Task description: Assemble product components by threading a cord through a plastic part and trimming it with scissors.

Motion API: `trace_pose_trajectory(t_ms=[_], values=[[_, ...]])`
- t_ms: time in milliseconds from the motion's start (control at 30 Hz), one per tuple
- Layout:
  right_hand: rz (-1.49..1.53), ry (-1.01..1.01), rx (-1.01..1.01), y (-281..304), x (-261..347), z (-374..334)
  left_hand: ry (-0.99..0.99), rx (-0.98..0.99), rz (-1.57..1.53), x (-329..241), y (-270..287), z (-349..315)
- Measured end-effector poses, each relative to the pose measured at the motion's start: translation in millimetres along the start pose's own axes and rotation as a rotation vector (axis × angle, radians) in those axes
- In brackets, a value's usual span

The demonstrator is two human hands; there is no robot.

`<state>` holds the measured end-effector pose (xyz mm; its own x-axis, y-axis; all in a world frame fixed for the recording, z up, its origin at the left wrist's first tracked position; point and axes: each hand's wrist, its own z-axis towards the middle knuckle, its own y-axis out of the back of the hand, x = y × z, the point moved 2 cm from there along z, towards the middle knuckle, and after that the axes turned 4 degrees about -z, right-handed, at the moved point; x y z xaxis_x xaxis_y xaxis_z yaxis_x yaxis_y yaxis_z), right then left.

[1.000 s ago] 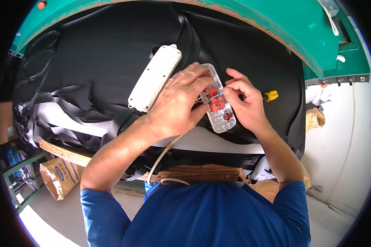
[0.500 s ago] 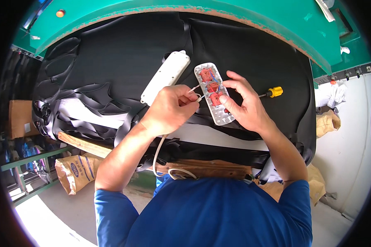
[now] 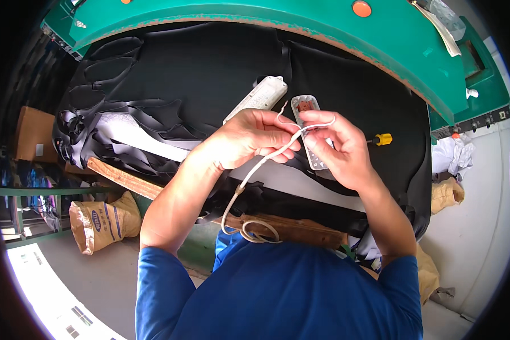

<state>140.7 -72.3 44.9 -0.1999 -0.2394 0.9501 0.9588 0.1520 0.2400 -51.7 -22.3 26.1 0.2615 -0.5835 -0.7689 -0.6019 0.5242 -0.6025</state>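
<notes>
A white cable (image 3: 259, 165) rises from the bench's front edge to my hands, and its end is split into thin wires. My left hand (image 3: 254, 139) pinches the cable close to the split. My right hand (image 3: 341, 148) has its thumb and fingers closed around one of the wires (image 3: 321, 124), which curves over the fingers; the other sticks up between the hands. Behind them lies the opened power strip housing (image 3: 306, 101) with red inserts, partly hidden by my right hand. To its left is the long white cover (image 3: 263, 94), partly behind my left hand.
A screwdriver with a yellow handle (image 3: 383, 139) lies right of my right hand. Black sheet material (image 3: 209, 62) covers the bench below a green machine frame (image 3: 300, 18). Loose black strips (image 3: 133, 116) lie at left. A wooden strip (image 3: 122, 178) runs along the front edge.
Both hands have come away from the housing's inserts and lifted the cable end in front of it. The wires now stand free of the housing. The view has shifted slightly.
</notes>
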Motion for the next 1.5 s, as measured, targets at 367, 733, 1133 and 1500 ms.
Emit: trace_pose_trajectory(t_ms=[367, 733, 1133, 1500], values=[[0.174, -0.104, -0.171, -3.3, -14.3, 1.1, 0.026, -0.054, 0.134, 7.6, -1.4, -6.2], [0.276, -0.131, -0.357, 14.0, -17.8, 8.8, 0.078, -0.005, 0.287, 40.4, -1.2, -40.9], [0.374, -0.029, -0.435, 26.9, -6.1, 12.9, -0.041, -0.149, 0.291, 76.5, -11.2, -100.1], [-0.367, -0.046, -0.001, 21.6, -14.4, -122.3, -0.17, -0.354, 0.049, 83.8, -27.5, -88.5]])
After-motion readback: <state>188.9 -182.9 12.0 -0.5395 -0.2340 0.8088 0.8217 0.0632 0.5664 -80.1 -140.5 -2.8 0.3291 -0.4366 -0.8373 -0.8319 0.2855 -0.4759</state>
